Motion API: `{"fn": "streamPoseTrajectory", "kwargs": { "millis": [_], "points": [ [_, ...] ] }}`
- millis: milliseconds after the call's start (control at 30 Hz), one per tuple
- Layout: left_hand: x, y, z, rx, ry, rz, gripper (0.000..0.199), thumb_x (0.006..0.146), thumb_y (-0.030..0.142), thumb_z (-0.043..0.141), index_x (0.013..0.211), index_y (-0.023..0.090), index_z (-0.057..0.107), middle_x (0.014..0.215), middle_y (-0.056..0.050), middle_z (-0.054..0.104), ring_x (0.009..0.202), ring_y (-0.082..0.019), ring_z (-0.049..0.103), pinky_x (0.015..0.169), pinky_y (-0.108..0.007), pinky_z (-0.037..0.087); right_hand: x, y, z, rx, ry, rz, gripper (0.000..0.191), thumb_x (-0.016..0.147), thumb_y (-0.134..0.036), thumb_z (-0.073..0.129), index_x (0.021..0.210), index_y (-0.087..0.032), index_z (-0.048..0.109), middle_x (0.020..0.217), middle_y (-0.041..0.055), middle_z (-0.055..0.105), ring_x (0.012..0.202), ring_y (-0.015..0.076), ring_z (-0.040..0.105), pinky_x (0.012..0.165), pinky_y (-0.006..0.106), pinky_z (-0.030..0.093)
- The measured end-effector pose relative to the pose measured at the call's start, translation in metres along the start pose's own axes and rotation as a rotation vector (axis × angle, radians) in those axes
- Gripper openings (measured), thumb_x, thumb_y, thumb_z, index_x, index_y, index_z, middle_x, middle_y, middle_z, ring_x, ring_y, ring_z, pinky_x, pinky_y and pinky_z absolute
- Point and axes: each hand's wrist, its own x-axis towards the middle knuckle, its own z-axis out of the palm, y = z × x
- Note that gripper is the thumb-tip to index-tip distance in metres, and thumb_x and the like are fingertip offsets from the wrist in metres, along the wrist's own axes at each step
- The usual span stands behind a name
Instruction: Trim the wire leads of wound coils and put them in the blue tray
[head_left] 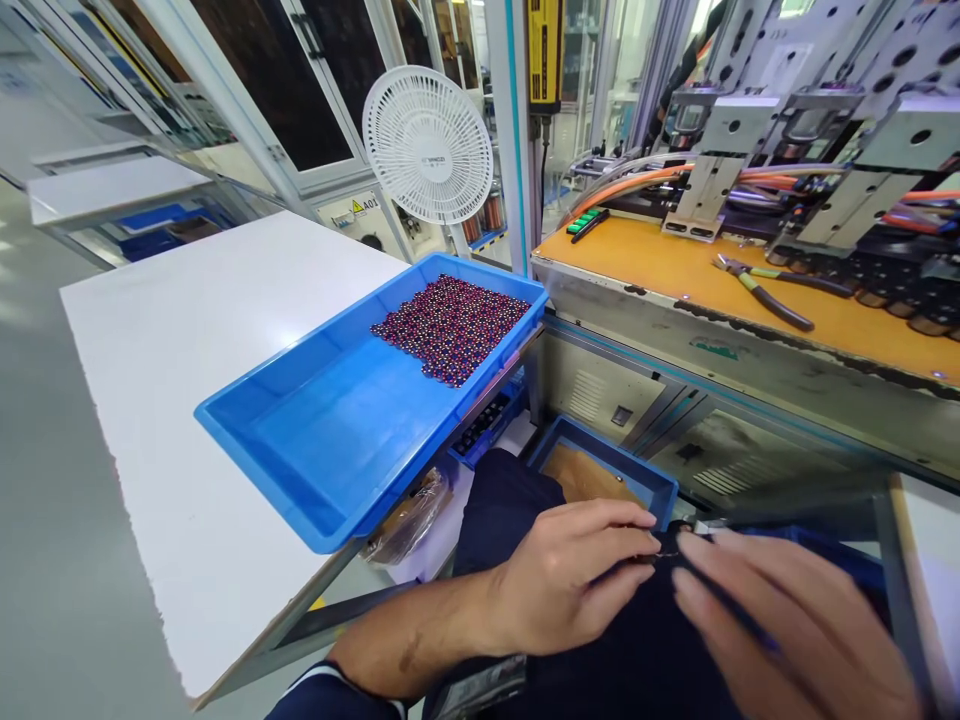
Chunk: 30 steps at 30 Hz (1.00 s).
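Observation:
My left hand (577,572) is over my lap with its fingers drawn together at the tips. A small dark thing shows at those fingertips, too little of it visible to name. Just to the right, my right hand (795,615) is smeared by motion, its fingers bent and their tips close to the left fingertips. Between and behind the hands is a small dark piece with a pale metallic end (709,525), partly hidden by the fingers. I cannot make out what either hand grips.
A blue tray (322,400) holding many small dark red and blue round parts stands on the white table (150,400). A blue bin (652,490) sits below, beyond my hands. Pliers (765,290) lie on the machine's orange bench (637,255). Behind the tray is a white fan (427,145).

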Motion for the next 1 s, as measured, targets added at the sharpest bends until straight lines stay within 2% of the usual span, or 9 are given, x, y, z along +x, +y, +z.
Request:
{"fn": "streamPoseTrajectory", "kwargs": {
  "millis": [100,267,367,500,667,800,867,933,1000],
  "points": [
    [-0.001,0.001,0.001,-0.011,-0.010,-0.019,0.016,0.087,0.016,0.063,0.101,0.013,0.068,0.105,-0.014,0.075,0.096,-0.017,0.074,0.087,-0.024,0.061,0.006,0.001,0.007,-0.028,-0.129,-0.149,0.039,0.099,-0.007,0.034,0.126,-0.010,0.062,0.135,0.0131,0.059,0.127,0.0324,0.050,0.100,0.051,0.041],
    [-0.002,0.002,-0.004,-0.088,-0.015,-0.052,0.016,0.084,0.015,0.067,0.100,0.012,0.069,0.103,-0.015,0.076,0.095,-0.018,0.074,0.087,-0.024,0.061,0.002,0.014,0.020,-0.015,-0.066,-0.234,0.031,0.099,-0.010,0.040,0.116,-0.009,0.066,0.106,0.0127,0.069,0.097,0.0279,0.064,0.088,0.048,0.048],
    [0.000,0.003,-0.005,-0.149,0.007,-0.073,0.015,0.081,0.013,0.070,0.096,0.008,0.071,0.101,-0.018,0.076,0.093,-0.019,0.075,0.087,-0.024,0.061,0.012,0.008,0.020,0.140,-0.001,-0.031,0.019,0.096,-0.007,0.050,0.102,-0.012,0.067,0.089,0.0073,0.067,0.081,0.0203,0.064,0.078,0.038,0.052],
    [0.002,0.003,-0.005,-0.235,0.039,-0.070,0.013,0.081,0.012,0.071,0.093,0.008,0.073,0.101,-0.019,0.075,0.087,-0.018,0.075,0.084,-0.023,0.061,0.033,-0.006,0.012,0.402,-0.014,0.271,0.015,0.097,-0.012,0.050,0.089,-0.016,0.062,0.076,0.0017,0.061,0.066,0.0129,0.060,0.061,0.025,0.052],
    [0.002,0.000,-0.007,-0.264,0.074,-0.097,0.011,0.080,0.014,0.072,0.090,0.015,0.075,0.101,-0.013,0.076,0.077,-0.014,0.074,0.074,-0.022,0.061,0.044,-0.001,0.003,0.569,-0.088,0.363,0.020,0.098,-0.017,0.051,0.082,-0.022,0.061,0.070,-0.0021,0.061,0.059,0.0127,0.061,0.053,0.020,0.053],
    [0.002,-0.005,-0.013,-0.288,0.186,-0.177,0.017,0.074,0.008,0.075,0.089,0.016,0.075,0.098,-0.010,0.077,0.086,-0.016,0.075,0.080,-0.023,0.060,0.058,0.055,-0.007,0.241,-0.005,0.256,0.023,0.099,-0.023,0.054,0.078,-0.024,0.063,0.075,-0.0021,0.067,0.063,0.0151,0.065,0.057,0.022,0.056],
    [0.002,-0.007,-0.015,-0.299,0.235,-0.210,0.020,0.074,0.006,0.074,0.090,0.017,0.075,0.100,-0.009,0.077,0.091,-0.016,0.074,0.082,-0.023,0.060,0.071,0.105,-0.010,0.055,0.139,0.292,0.014,0.096,-0.028,0.061,0.085,-0.022,0.067,0.085,0.0026,0.071,0.073,0.0196,0.068,0.072,0.030,0.057],
    [0.002,-0.008,-0.017,-0.300,0.270,-0.234,0.020,0.074,0.006,0.074,0.090,0.018,0.075,0.101,-0.009,0.077,0.091,-0.016,0.074,0.078,-0.022,0.061,0.085,0.159,-0.009,-0.091,0.218,0.361,0.018,0.093,-0.034,0.064,0.091,-0.017,0.069,0.092,0.0103,0.072,0.086,0.0279,0.068,0.084,0.042,0.054],
    [0.002,-0.008,-0.018,-0.303,0.289,-0.245,0.020,0.075,0.007,0.073,0.090,0.019,0.074,0.101,-0.009,0.077,0.089,-0.016,0.074,0.071,-0.021,0.061,0.099,0.207,-0.003,-0.180,0.172,0.415,0.030,0.091,-0.039,0.065,0.098,-0.011,0.071,0.101,0.0161,0.071,0.091,0.0318,0.067,0.083,0.047,0.054]
  ]
}}
